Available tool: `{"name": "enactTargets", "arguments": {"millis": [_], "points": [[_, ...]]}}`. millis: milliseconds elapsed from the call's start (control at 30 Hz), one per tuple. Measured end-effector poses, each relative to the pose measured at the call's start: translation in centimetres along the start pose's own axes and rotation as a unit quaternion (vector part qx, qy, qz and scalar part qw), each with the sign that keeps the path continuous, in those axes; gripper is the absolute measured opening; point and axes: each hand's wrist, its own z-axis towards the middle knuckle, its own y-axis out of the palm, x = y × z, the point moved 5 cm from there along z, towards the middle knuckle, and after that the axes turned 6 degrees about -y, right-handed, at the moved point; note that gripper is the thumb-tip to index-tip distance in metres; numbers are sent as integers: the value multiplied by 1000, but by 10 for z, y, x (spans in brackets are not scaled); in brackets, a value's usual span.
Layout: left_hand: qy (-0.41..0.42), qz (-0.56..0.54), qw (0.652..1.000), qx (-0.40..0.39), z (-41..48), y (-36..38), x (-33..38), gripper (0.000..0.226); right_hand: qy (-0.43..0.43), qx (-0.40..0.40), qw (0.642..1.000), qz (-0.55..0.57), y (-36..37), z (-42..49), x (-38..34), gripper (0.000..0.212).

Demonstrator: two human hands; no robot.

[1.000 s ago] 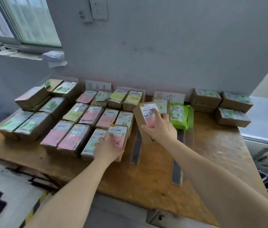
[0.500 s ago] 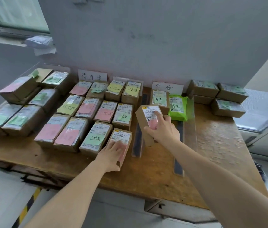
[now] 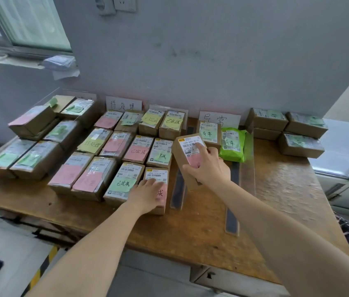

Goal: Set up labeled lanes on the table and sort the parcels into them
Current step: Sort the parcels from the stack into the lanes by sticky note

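Fingers (image 3: 199, 148) of the right hand (image 3: 210, 168) grasp one tilted box (image 3: 181, 157). The left hand (image 3: 147, 192) lies flat, fingers relaxed, on a second box (image 3: 156, 173), beside seemingly two strips (image 3: 177, 189).

A grey wall (image 3: 212, 50) stood behind the wooden table (image 3: 190, 228). A window (image 3: 30, 20) at upper left gave daylight; a white socket (image 3: 124, 3) was near it.

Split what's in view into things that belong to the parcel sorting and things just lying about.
Job: tilted parcel gripped by the right hand; front parcel under the flat left hand; green bag parcel; lane signs; divider strips; table.
Lying about: wall sockets; papers on the sill; window.
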Motion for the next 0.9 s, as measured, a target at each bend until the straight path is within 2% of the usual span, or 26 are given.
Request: {"name": "enactTargets", "arguments": {"millis": [67,100,133,233,267,367,467,567,633,767,900], "points": [[-43,-102,994,24,-1,-22,-9,51,-17,-5,1000,0,-1,6,-16,78],[-59,-194,979,28,-3,-35,-13,50,-27,-6,1000,-1,-1,10,-27,78],[-66,-305,950,27,-5,-48,-16,49,-37,-5,999,1,-1,14,-39,79],[-53,-584,810,2,-9,-78,-29,48,-61,-7,998,15,3,26,-78,83],[-51,-632,773,-11,-7,-83,-36,49,-67,-12,998,17,5,29,-92,84],[-47,-715,697,-32,-1,-93,-65,61,-102,-25,994,18,15,39,-136,82],[-73,-764,641,9,4,-105,-112,53,-159,-56,984,62,30,51,-183,79],[-101,-761,639,46,7,-117,-171,43,-171,-75,966,177,40,63,-227,62],[-108,-757,643,41,9,-123,-209,40,-144,-75,955,247,47,72,-251,54],[-108,-734,670,34,10,-135,-270,42,-52,-122,925,355,76,91,-290,62],[-93,-736,670,21,9,-142,-314,32,-2,-182,886,427,109,106,-323,66]]}}
